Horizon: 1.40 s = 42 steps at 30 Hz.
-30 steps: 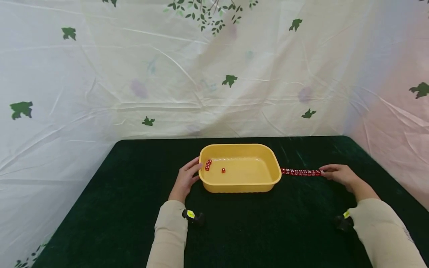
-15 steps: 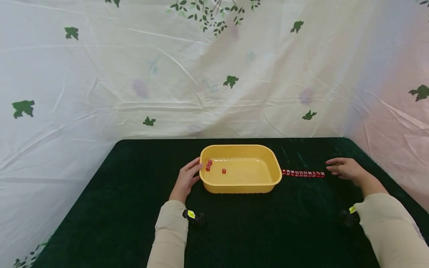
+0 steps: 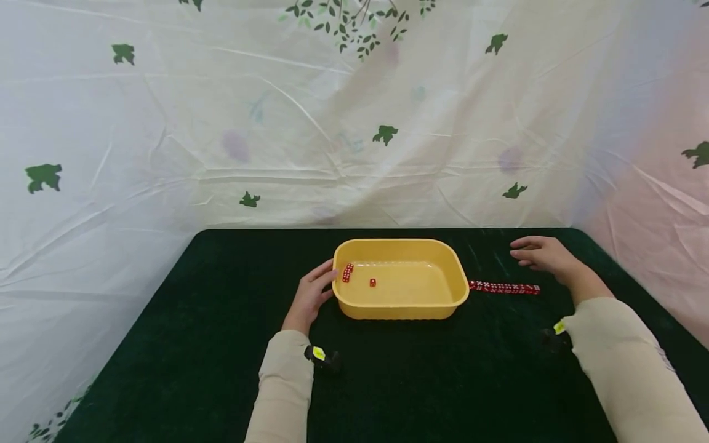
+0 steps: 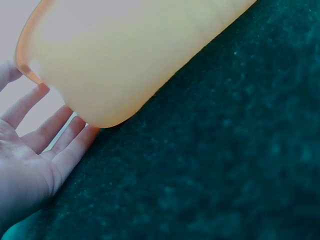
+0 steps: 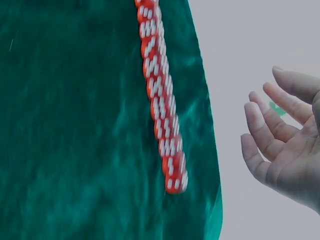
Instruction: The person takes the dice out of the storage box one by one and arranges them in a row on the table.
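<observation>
A white leaf-printed sheet (image 3: 443,98) hangs behind the dark green tabletop (image 3: 194,357).

Surface (image 3: 210,320): dark green, velvety, far corners rounded, side edges spreading toward the near side; pale streaks behind the row. Directly on it, two items. (1) Yellow basin (image 3: 399,312), rectangular with rounded corners, upright, in the far half, long side roughly parallel to the far edge. (2) Row of red dice (image 3: 504,287), white pips, single file, from just beside the basin's right wall toward the right edge, outer end slightly nearer. Basin-to-row contact: cannot tell.
</observation>
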### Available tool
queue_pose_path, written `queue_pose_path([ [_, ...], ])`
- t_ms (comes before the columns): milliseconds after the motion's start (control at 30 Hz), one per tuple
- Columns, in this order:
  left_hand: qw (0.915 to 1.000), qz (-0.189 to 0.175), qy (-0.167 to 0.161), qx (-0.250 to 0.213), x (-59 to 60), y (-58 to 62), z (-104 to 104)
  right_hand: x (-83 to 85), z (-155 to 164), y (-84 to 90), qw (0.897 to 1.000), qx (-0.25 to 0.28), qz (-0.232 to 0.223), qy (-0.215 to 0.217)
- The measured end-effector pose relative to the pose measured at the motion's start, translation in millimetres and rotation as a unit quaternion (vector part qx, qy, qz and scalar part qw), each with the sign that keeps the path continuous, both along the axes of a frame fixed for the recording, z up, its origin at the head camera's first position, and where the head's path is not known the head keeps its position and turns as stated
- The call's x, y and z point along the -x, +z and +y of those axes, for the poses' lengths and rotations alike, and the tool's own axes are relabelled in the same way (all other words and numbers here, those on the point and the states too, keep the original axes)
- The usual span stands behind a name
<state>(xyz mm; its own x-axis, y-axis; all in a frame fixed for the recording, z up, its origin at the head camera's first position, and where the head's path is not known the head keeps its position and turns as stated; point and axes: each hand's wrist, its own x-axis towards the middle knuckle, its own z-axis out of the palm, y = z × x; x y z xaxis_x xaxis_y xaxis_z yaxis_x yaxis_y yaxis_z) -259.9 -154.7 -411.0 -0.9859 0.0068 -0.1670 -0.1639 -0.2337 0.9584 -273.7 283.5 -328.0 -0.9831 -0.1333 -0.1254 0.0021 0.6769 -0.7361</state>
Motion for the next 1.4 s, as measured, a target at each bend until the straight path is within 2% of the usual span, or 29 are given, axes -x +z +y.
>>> queue_pose_path([
  [200, 1.0, -0.001, -0.001, 0.001, 1.4, -1.0, 0.6, 13.5, -33.1, 5.9, 1.0, 0.0, 0.008, 0.001],
  [467, 1.0, 0.002, -0.001, -0.007, 0.9, -1.1, -0.6, 28.5, -73.5, 9.3, 0.999, 0.011, 0.016, 0.03],
  [1000, 0.9999, 0.0, 0.001, -0.011, -0.2, 0.4, 0.6, 41.6, -142.0, 3.5, 0.995, 0.082, 0.002, 0.049],
  [1400, 0.9999, 0.008, 0.005, -0.005, 0.1, -1.8, 0.8, 44.3, -191.9, -4.4, 0.991, 0.107, -0.011, 0.082],
])
